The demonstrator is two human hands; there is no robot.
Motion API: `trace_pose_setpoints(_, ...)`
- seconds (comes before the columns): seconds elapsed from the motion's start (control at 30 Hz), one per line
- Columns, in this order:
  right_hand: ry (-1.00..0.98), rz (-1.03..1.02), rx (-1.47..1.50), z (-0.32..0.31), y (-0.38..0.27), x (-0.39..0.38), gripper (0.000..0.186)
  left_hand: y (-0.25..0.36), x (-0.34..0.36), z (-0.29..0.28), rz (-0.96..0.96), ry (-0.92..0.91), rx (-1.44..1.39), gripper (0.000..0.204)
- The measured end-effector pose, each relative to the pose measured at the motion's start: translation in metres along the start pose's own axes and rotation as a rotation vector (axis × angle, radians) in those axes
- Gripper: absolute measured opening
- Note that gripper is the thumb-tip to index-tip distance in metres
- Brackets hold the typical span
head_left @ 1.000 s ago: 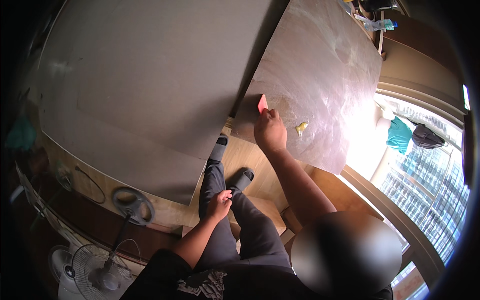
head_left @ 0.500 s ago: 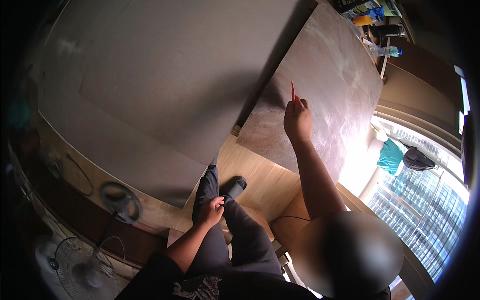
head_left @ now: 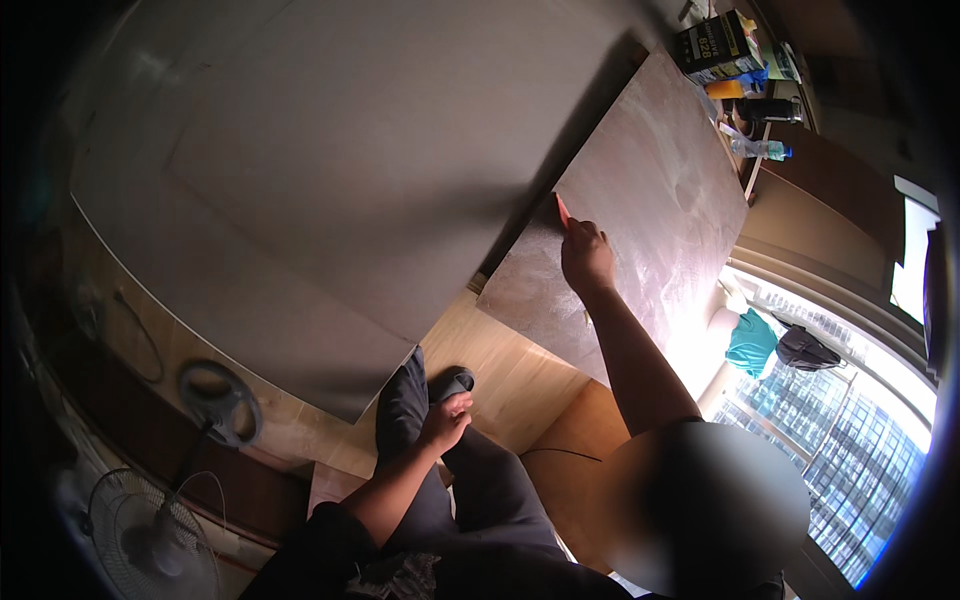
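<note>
Box (head_left: 715, 50), one, black with yellow, at the upper right beyond the panel's far end; contents hidden. Dark bottle (head_left: 775, 109), one, and clear bottle (head_left: 760, 149), blue-capped, one, lying near the box in my view; what they hold is too small to tell. Orange item (head_left: 725, 89), one, between box and dark bottle. Scraper (head_left: 561, 208), red-orange, thin, one: pinched in the fingers of my right hand (head_left: 587, 250), its tip at the left edge of the smaller panel (head_left: 650, 180), whose surface is streaked; whether it presses there I cannot tell. Left hand (head_left: 447, 424), mine, over my lap, fingers loosely curled; whether they close on anything I cannot tell. Large panel (head_left: 300, 150), grey, to the left across a dark gap. Wheel-like ring (head_left: 250, 420), dark, and fan (head_left: 150, 540), lower left. Teal cloth (head_left: 750, 343) and dark bag (head_left: 808, 348), by the bright window. In the way: my right forearm, across the smaller panel's near edge; a blurred round shape (head_left: 720, 510), covering the lower right.
</note>
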State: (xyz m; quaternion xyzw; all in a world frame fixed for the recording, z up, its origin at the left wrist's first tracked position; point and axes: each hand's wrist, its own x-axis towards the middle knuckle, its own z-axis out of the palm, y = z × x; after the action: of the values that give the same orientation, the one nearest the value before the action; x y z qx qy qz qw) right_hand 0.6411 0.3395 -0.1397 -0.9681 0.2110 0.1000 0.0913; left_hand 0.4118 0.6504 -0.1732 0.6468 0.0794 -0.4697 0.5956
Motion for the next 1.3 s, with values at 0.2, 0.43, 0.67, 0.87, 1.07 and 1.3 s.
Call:
trace_pose_setpoints(0.2, -0.159, -0.365, -0.038, 0.016, -0.004, -0.07, 0.019, 0.014, 0.02, 0.01, -0.024, -0.03, -0.045, 0.048)
trace_pose_setpoints(0.43, -0.131, 0.132, 0.372, -0.053, 0.098, -0.097, 0.027, 0.019, 0.047, -0.025, 0.009, 0.067, 0.057, 0.052)
trace_pose_setpoints(0.67, -0.234, 0.678, 0.528, -0.034, 0.166, -0.152, 0.032, 0.121, 0.088, -0.027, 0.285, 0.365, 0.522, 0.047)
trace_pose_setpoints(0.87, -0.255, 0.619, 0.589, 0.012, 0.163, -0.156, 0.02, 0.162, 0.136, -0.017, 0.316, 0.453, 0.588, 0.049)
trace_pose_setpoints(1.07, -0.329, 0.8, 0.814, -0.011, 0.123, -0.13, 0.02, 0.172, 0.14, -0.011, 0.303, 0.478, 0.677, 0.044)
trace_pose_setpoints(1.3, -0.237, 0.656, 0.948, -0.01, 0.106, -0.106, 0.02, 0.17, 0.135, -0.013, 0.358, 0.456, 0.688, 0.047)
